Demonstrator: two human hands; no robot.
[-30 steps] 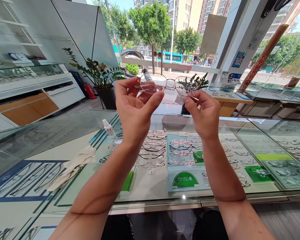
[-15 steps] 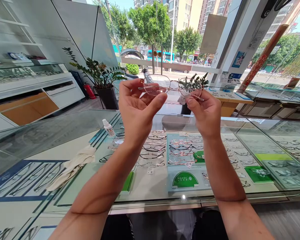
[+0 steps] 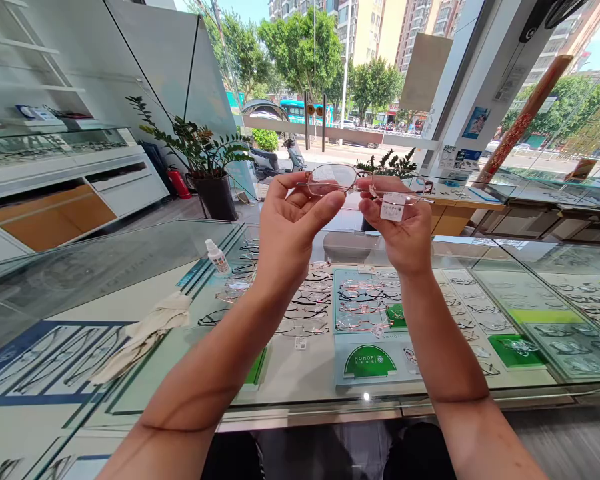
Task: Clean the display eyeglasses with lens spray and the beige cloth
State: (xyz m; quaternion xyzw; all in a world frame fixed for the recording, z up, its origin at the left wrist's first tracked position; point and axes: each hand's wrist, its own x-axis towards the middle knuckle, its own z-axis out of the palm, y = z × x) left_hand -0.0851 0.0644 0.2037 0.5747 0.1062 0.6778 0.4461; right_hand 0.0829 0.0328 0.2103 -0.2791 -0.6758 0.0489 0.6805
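I hold a thin rose-gold pair of glasses [image 3: 353,181] up at chest height over a glass display counter [image 3: 105,267]. My left hand [image 3: 295,227] pinches the left lens rim between thumb and fingers. My right hand [image 3: 403,227] grips the right side of the frame, where a small white price tag [image 3: 393,207] hangs against my fingers. Both palms face me. Under the counter glass lie several rows of glasses [image 3: 360,303] on trays.
A small white dropper bottle [image 3: 217,256] and a crumpled white cloth [image 3: 150,330] lie on the counter at left. Green brand signs [image 3: 370,361] sit inside the case. A potted plant [image 3: 205,160] stands behind, shelves at far left, street windows beyond.
Both hands have shifted right and slightly down with the glasses. The frame has turned so the price tag now faces me over my right fingers.
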